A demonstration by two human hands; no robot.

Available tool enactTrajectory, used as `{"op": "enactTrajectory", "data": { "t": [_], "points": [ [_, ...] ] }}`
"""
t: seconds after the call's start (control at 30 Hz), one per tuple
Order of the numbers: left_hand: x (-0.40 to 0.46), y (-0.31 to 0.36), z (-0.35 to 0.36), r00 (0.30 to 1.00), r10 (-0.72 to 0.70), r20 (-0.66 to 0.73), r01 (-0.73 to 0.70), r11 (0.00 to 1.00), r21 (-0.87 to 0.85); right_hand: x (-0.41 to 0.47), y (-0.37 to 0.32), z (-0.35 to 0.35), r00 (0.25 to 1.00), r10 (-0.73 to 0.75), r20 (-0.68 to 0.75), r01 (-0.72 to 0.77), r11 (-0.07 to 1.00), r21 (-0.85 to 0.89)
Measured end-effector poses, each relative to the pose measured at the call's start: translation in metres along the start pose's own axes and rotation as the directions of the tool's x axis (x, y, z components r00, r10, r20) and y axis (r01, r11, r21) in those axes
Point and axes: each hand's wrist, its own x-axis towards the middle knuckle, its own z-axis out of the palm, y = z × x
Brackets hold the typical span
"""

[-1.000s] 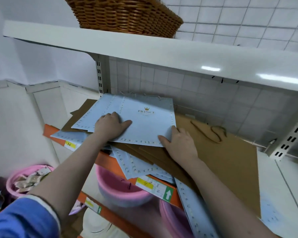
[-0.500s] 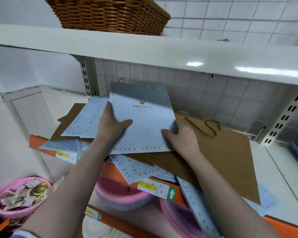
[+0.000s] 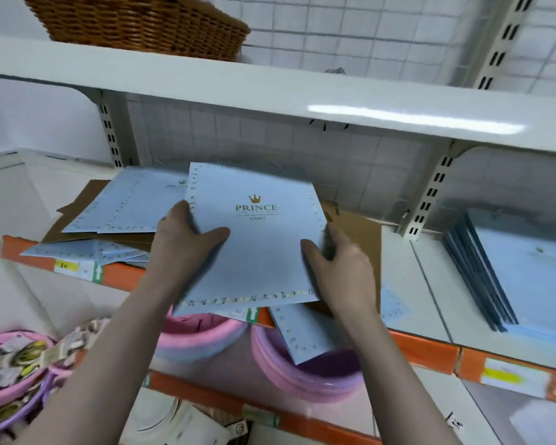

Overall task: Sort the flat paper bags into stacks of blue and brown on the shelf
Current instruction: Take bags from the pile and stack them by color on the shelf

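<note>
At the centre of the frame, a blue paper bag (image 3: pixel 264 245) printed "PRINCE" is held by both side edges: the left hand (image 3: pixel 187 242) grips its left edge with thumb on top, and the right hand (image 3: pixel 344 268) clasps its right edge. It is lifted above mixed blue and brown bags (image 3: pixel 360 232) on the shelf (image 3: pixel 430 284). A blue stack (image 3: pixel 511 268) lies at the right of the frame.

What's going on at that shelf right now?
Both hands, left and right, grip one blue bag. Mixed pile beneath. Blue stack waits right.
</note>
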Motion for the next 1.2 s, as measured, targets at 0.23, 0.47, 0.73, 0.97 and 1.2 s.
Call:
{"op": "enactTrajectory", "data": {
  "t": [0.23, 0.47, 0.73, 0.97, 1.2],
  "points": [
    [-0.086, 0.080, 0.090, 0.990, 0.100, 0.099, -0.113, 0.984, 0.138, -0.053, 0.086, -0.116, 0.991, 0.116, -0.069, -0.125, 0.982, -0.138],
    [-0.215, 0.179, 0.190, 0.962, 0.174, 0.211, -0.193, 0.979, 0.072, -0.127, 0.192, -0.253, 0.961, 0.220, -0.169, -0.257, 0.935, -0.243],
    [-0.332, 0.272, 0.289, 0.890, 0.262, 0.373, -0.285, 0.959, 0.008, -0.185, 0.293, -0.371, 0.861, 0.380, -0.338, -0.472, 0.845, -0.252],
    [-0.344, 0.308, 0.358, 0.863, 0.299, 0.408, -0.332, 0.943, 0.011, -0.170, 0.352, -0.408, 0.846, 0.387, -0.367, -0.487, 0.841, -0.234],
    [-0.321, 0.325, 0.450, 0.876, 0.344, 0.339, -0.357, 0.934, -0.025, -0.105, 0.415, -0.425, 0.859, 0.369, -0.356, -0.483, 0.815, -0.321]
  ]
}}
